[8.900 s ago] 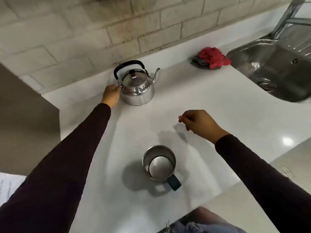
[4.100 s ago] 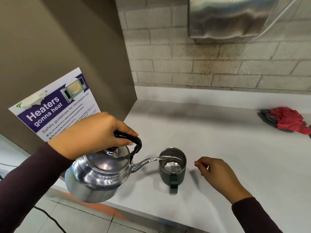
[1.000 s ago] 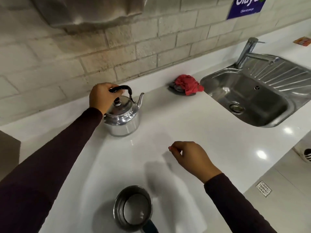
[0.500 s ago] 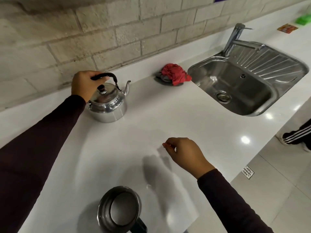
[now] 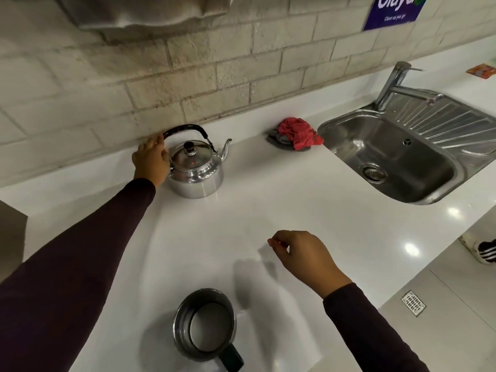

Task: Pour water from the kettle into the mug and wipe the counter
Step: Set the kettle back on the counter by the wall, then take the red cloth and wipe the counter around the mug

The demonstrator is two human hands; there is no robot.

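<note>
A shiny steel kettle (image 5: 197,167) stands upright on the white counter (image 5: 268,200) near the brick wall, its black handle raised and its spout pointing right. My left hand (image 5: 150,160) rests against the kettle's left side, fingers loose at the handle's base and not wrapped around it. The steel mug (image 5: 205,324) with a dark handle sits at the counter's near edge with water in it. My right hand (image 5: 300,257) hovers over the counter to the right of the mug, fingers curled, holding nothing. A red cloth (image 5: 298,132) lies crumpled by the sink.
A steel sink (image 5: 389,157) with a faucet (image 5: 394,84) is set into the counter at the right. A metal dispenser (image 5: 150,12) hangs on the wall above the kettle. Someone's shoe (image 5: 483,252) stands on the floor at the right.
The kettle was set down by the wall after pouring. My left hand has slid off the handle's top to the kettle's left side. My right hand has hardly moved.
</note>
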